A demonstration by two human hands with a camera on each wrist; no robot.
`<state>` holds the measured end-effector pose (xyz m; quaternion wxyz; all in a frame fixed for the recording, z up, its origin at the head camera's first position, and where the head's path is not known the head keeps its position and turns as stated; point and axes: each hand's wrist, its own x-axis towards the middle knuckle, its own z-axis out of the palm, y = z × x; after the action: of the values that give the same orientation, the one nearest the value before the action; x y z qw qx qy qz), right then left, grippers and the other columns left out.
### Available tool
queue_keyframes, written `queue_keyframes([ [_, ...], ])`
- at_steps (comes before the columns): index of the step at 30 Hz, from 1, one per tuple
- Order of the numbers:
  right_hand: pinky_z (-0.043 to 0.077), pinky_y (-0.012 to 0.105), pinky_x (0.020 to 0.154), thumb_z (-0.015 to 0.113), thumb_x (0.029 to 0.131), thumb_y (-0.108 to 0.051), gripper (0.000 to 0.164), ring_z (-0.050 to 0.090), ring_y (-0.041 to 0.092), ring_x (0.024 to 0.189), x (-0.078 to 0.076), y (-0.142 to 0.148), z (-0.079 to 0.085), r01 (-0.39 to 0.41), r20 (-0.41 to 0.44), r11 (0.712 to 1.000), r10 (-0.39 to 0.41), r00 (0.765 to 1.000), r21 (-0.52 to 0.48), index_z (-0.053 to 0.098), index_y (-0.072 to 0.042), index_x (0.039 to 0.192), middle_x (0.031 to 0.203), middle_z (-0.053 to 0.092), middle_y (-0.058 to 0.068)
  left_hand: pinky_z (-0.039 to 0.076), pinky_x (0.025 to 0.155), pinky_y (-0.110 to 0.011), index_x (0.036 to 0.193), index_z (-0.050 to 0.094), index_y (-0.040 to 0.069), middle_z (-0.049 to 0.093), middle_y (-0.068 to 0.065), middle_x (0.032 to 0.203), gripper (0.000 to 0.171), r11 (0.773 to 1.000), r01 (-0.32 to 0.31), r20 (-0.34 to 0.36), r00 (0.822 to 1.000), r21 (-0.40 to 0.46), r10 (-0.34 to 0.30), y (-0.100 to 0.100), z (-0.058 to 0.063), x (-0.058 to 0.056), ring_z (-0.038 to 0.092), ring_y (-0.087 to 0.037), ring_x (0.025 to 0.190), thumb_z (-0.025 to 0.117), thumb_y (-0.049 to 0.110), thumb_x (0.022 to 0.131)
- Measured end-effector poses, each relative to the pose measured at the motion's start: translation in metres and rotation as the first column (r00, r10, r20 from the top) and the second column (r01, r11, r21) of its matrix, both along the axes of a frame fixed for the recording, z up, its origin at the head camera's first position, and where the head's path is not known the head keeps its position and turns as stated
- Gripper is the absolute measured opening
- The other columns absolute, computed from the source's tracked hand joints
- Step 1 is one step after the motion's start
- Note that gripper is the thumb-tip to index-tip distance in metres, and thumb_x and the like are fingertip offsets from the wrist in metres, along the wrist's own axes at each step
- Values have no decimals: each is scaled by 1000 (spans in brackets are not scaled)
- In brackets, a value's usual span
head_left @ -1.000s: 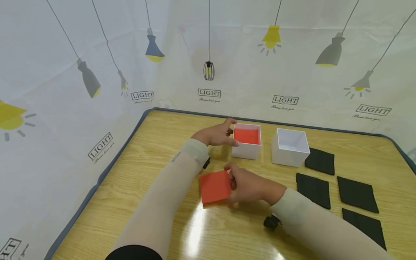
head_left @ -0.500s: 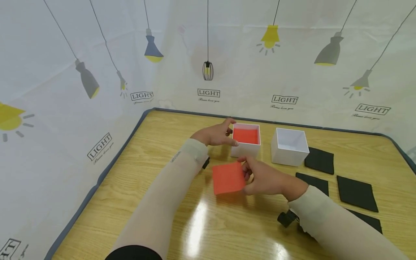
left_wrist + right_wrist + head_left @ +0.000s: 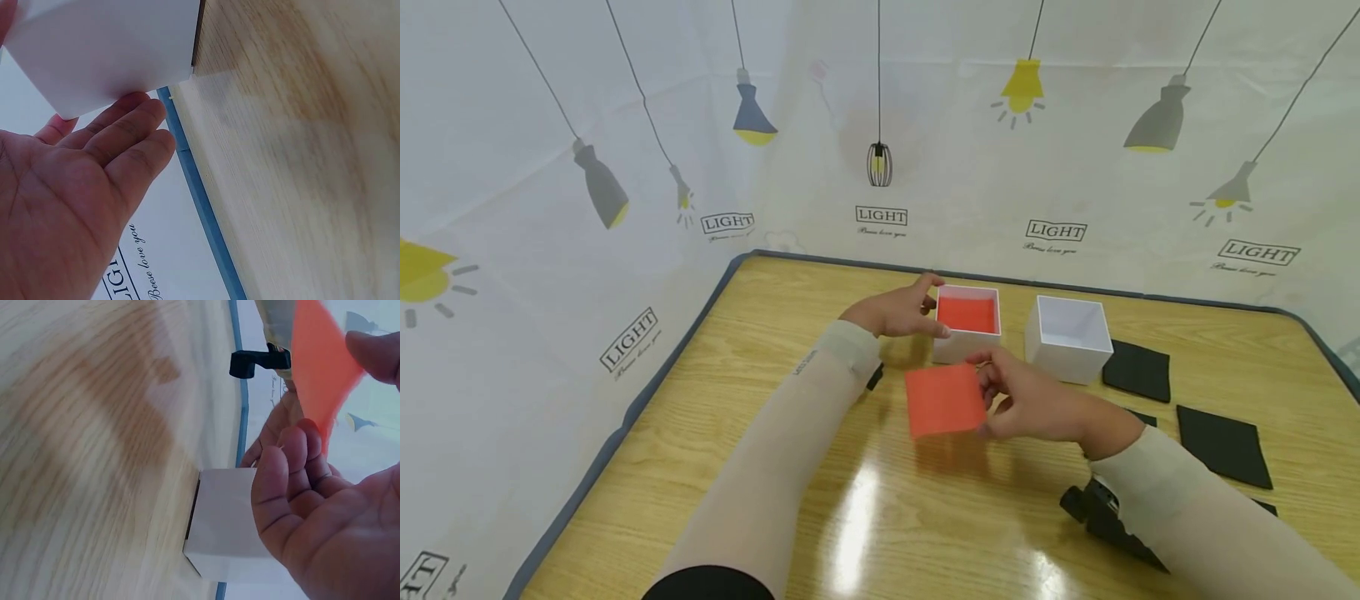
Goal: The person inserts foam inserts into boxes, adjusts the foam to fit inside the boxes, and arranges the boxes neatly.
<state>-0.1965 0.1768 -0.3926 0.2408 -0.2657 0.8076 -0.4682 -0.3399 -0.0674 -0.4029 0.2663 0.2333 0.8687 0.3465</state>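
My left hand (image 3: 898, 312) holds the left side of a white open-topped box (image 3: 967, 347), thumb at its front and fingers at the back corner. Inside that box lies a red square (image 3: 966, 315). In the left wrist view the fingertips touch the box wall (image 3: 119, 56). My right hand (image 3: 1037, 400) pinches the right edge of another thin red square sheet (image 3: 945, 400), raised above the table just in front of the box. The right wrist view shows this sheet (image 3: 322, 369) between thumb and fingertips, slightly bent.
A second white box (image 3: 1067, 357) stands to the right, open on top, with nothing seen inside. Several black squares (image 3: 1225, 446) lie at the right of the wooden table (image 3: 737, 367), some partly covered by the right arm. A printed curtain (image 3: 820, 192) hangs behind the table.
My right hand has carried the red square sheet to the right and away from me, closer to the box. The left hand and its box have stayed in place.
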Motion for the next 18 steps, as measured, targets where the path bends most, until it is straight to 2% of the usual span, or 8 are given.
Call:
queue_keyframes([
  [5,59,33,84,78,82,-6,87,61,29,105,-3,8,3,8,25,999,-7,1000,-47,25,7,150,120,66,17,34,124,-49,166,14,24,39,-14,166,94,1000,-4,32,999,12,4,0,3,1,35,-30,156,75,41,97],
  [9,59,32,83,73,83,0,87,59,28,106,-5,15,9,8,77,992,2,997,-126,20,6,151,121,62,20,34,124,-50,166,13,26,38,-14,167,94,1000,-4,43,999,11,3,0,3,1,34,-30,157,74,42,97],
  [12,59,31,84,71,85,2,85,59,26,107,-6,19,15,15,108,986,4,994,-169,18,5,152,123,59,21,34,124,-49,167,11,25,38,-13,167,94,1000,0,31,1000,-1,0,0,2,1,34,-29,157,73,43,98],
  [18,60,32,89,71,85,5,90,64,24,108,-13,25,27,42,110,980,-20,994,-196,14,3,155,128,59,23,34,124,-49,167,10,24,38,-15,167,89,1000,8,7,1000,-3,-8,0,1,0,36,-29,156,67,41,101],
])
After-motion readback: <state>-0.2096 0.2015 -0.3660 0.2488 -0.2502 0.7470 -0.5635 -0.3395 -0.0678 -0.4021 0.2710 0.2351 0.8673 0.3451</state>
